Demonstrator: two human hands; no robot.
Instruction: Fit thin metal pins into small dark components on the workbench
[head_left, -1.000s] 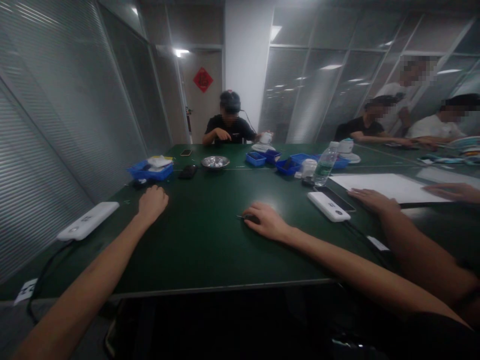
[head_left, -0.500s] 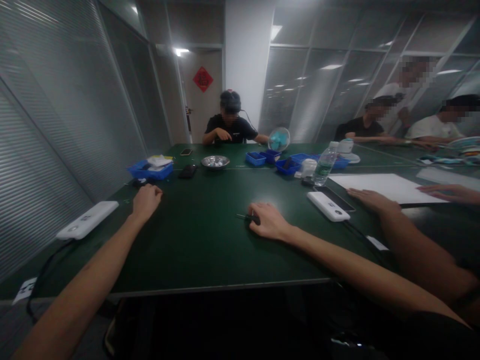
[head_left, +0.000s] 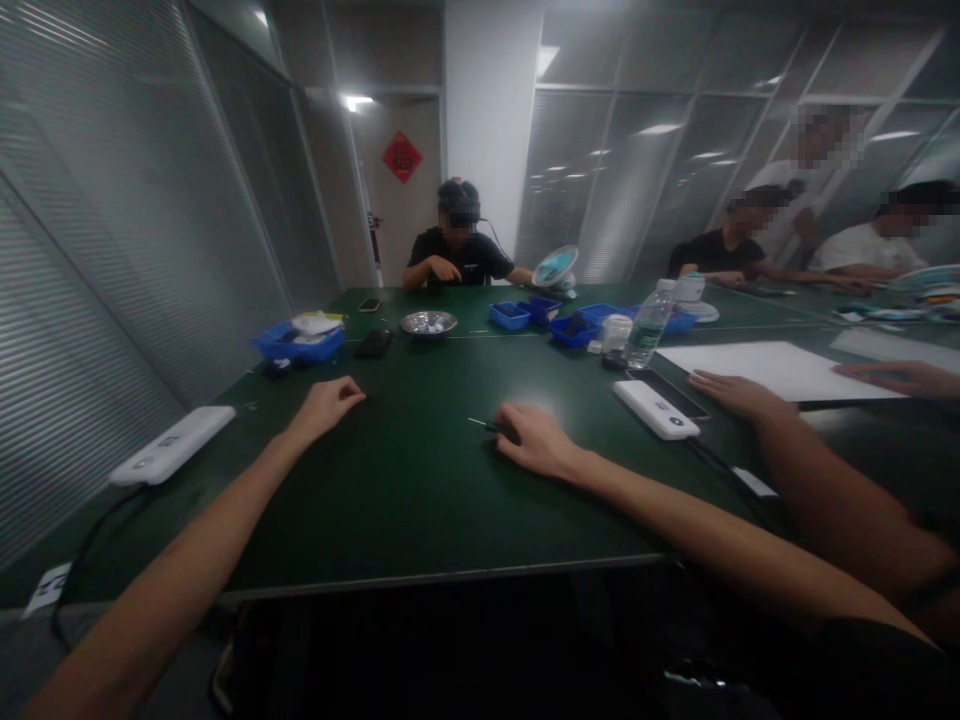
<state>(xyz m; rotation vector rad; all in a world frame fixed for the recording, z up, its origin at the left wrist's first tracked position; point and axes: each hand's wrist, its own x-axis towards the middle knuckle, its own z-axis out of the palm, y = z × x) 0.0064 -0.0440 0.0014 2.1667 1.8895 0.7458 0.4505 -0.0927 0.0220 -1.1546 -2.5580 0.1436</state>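
Nearest the camera, the space under the dark green tabletop (head_left: pixel 405 490) is basically black, so no idea what's down there. Just past its front edge, the right hand (head_left: pixel 536 440) is curled around a thin metal-shafted tool with a dark handle (head_left: pixel 484 426), low over the table, tip pointing left; the palm hides most of the handle, so its exact type is hard to call. Step in hand looks like simply holding it ready, and moving it would call for minding that bare tip. Slightly farther out, the left hand (head_left: pixel 324 405) has its fingertips pinched narrow; can't tell if anything tiny is in there. Farther back, the round shiny metal bowl (head_left: pixel 428 333) holds small pale bits too blurry to identify.
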